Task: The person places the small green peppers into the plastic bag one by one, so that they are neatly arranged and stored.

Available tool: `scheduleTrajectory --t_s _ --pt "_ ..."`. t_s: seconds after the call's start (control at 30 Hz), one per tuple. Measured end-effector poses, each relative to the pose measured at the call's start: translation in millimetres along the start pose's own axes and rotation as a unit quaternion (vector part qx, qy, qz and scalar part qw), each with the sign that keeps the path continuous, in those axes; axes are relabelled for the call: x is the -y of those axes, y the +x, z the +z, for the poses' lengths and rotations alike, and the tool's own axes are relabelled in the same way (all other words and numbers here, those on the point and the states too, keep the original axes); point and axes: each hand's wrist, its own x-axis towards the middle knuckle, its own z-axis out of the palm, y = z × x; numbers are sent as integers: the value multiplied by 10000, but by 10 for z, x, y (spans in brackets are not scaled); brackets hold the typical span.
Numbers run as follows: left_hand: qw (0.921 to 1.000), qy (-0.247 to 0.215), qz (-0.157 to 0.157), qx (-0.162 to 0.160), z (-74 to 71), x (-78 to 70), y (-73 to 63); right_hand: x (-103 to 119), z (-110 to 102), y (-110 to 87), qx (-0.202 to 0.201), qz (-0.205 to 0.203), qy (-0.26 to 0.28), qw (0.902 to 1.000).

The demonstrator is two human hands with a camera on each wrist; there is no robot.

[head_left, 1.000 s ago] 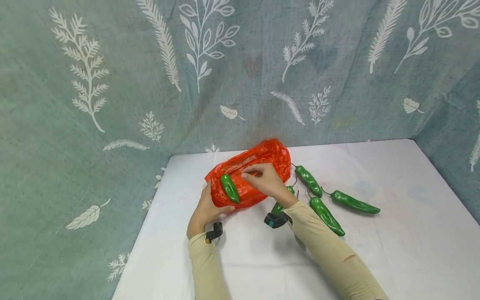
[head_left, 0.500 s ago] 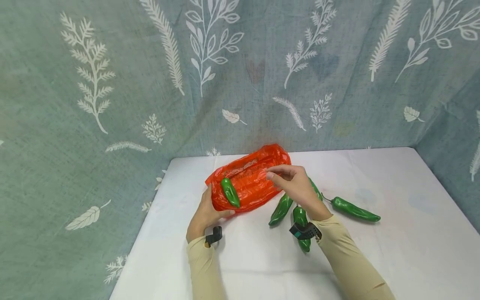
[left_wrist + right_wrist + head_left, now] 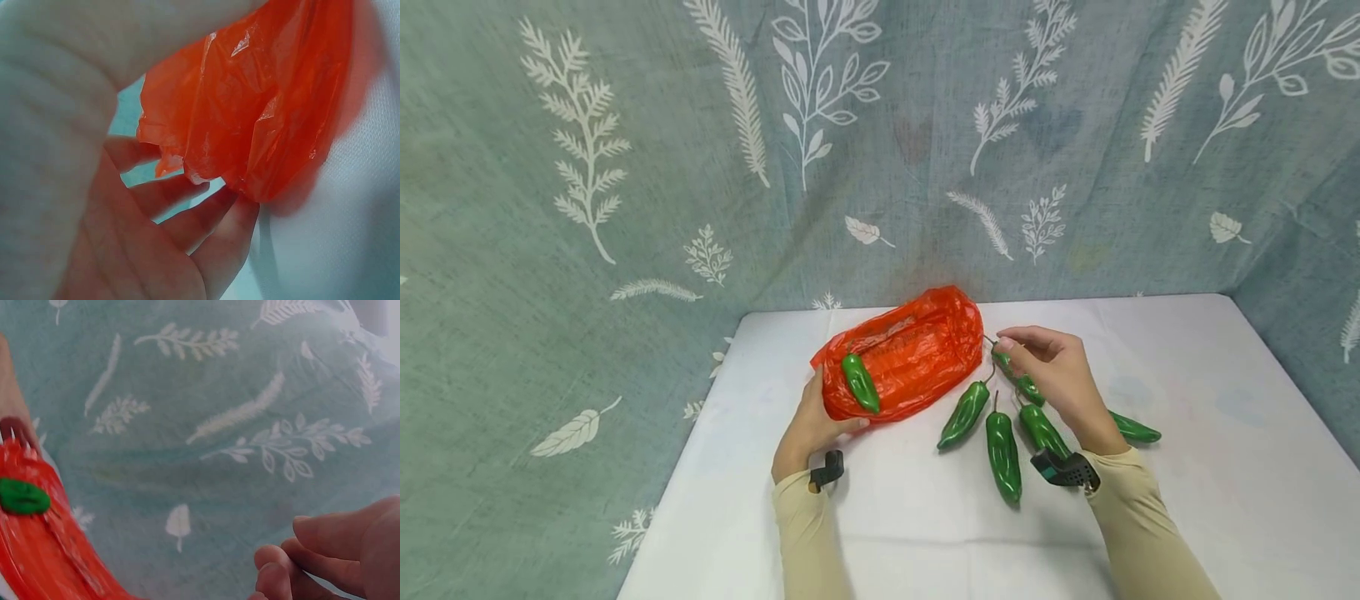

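Observation:
A red plastic bag (image 3: 917,354) lies spread on the white table with one green chili pepper (image 3: 860,382) on its left part. My left hand (image 3: 808,427) touches the bag's left end; in the left wrist view its fingers (image 3: 228,240) lie relaxed along the crumpled edge. My right hand (image 3: 1056,371) hovers right of the bag, fingers loosely bent and nothing between them. It overlaps a far chili pepper (image 3: 1028,389) in the head view. Other chili peppers lie near it: one by the bag (image 3: 964,415), another in front (image 3: 1003,457), a third under the wrist (image 3: 1043,432).
One more chili pepper (image 3: 1135,428) lies farther right, partly hidden by the right forearm. Behind the white table (image 3: 910,533) hangs a green-grey cloth (image 3: 880,167) with white leaf patterns. Dark bands with small devices sit on both wrists.
My right hand has moved right, from over the bag to above the chili peppers on the table. My left hand stays at the bag's end, and the chili pepper on the bag stays put.

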Motion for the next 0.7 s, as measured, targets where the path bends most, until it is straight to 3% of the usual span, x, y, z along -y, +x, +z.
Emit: scheduleTrajectory --t_s 0.47,0.7 --pt "10000 -55 -64 -6 30 18 -16 -196 -474 -185 -659 -86 -536 9963" --pt "10000 48 12 -71 21 2 -16 -339 -663 -251 -968 119 -805 9920"
